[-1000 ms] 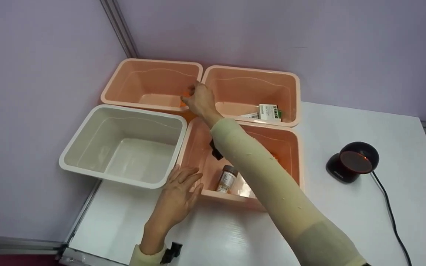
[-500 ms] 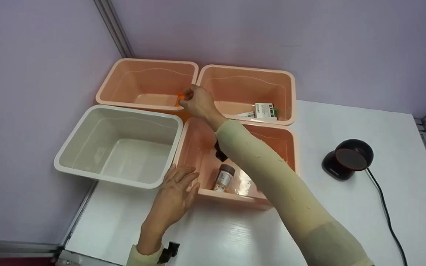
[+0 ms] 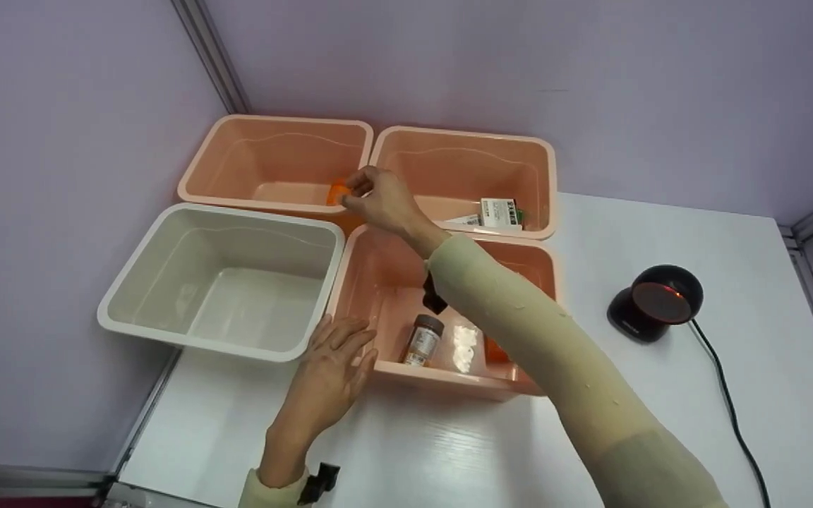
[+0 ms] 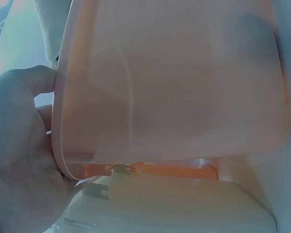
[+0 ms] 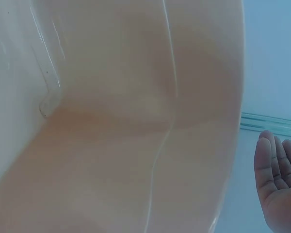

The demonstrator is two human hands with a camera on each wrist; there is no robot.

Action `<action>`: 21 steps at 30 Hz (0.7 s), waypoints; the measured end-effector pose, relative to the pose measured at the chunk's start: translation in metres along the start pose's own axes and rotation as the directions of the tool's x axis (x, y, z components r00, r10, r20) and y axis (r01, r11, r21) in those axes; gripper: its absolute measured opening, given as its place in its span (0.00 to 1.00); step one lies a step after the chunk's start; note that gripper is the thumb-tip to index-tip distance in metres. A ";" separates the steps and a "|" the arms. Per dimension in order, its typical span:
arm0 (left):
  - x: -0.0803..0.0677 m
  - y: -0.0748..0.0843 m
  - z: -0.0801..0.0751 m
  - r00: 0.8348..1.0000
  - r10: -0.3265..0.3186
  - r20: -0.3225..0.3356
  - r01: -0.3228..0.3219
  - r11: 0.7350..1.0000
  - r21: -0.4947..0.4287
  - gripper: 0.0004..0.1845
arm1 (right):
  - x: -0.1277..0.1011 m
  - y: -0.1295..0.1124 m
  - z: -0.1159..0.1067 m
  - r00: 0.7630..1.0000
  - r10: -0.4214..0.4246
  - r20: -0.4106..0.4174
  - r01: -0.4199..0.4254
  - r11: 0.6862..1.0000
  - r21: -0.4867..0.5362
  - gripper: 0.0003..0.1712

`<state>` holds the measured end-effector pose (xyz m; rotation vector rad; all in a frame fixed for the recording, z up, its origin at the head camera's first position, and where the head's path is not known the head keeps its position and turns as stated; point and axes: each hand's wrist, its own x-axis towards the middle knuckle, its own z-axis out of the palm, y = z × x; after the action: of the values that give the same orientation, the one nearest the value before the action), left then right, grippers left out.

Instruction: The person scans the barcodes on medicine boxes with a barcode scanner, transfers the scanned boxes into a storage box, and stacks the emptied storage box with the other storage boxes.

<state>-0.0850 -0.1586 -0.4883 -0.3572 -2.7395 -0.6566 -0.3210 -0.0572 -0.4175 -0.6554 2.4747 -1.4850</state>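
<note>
Four plastic bins sit in a block at the upper left of the head view, and my right hand (image 3: 382, 201) reaches across them, arm stretched long from the lower right. My fingers are curled, pinching a small orange object (image 3: 336, 192) just above the near right corner of the far-left peach bin (image 3: 202, 166). The object is bright orange and rounded — mostly hidden by my fingertips, so I cannot tell what it is.

My left hand (image 3: 332, 370) lies lower in the frame, fingers straight and spread, pressing against the near left corner of the near peach bin (image 3: 449, 377). In the left wrist view that hand (image 4: 19, 160) touches the bin's rim.

Inside the near peach bin stands a brown-capped jar (image 3: 420, 339) beside a clear packet (image 3: 464, 347). The far-right peach bin (image 3: 551, 183) holds a small box (image 3: 500, 212). The white bin (image 3: 138, 261) fills the left side of the block, touching its neighbours. To the right, open white table (image 3: 590, 437) runs out to a black barcode scanner (image 3: 653, 303) — well apart from the bins.
</note>
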 end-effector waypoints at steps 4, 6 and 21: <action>0.000 -0.001 0.001 1.000 0.003 -0.001 -0.003 1.000 0.001 0.17 | -0.004 0.000 -0.004 1.000 -0.020 0.008 0.020 1.000 -0.011 0.15; 0.000 -0.002 0.001 1.000 0.009 -0.003 -0.009 1.000 0.005 0.17 | -0.006 0.001 -0.005 1.000 -0.025 0.016 0.025 0.999 -0.026 0.15; 0.002 -0.007 -0.001 0.999 0.036 -0.005 -0.036 0.999 0.039 0.20 | -0.029 0.003 -0.018 0.989 -0.130 0.067 0.136 0.986 -0.095 0.15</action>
<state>-0.0890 -0.1646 -0.4898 -0.3941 -2.7294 -0.5931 -0.3030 -0.0286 -0.4129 -0.8872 2.5160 -1.3698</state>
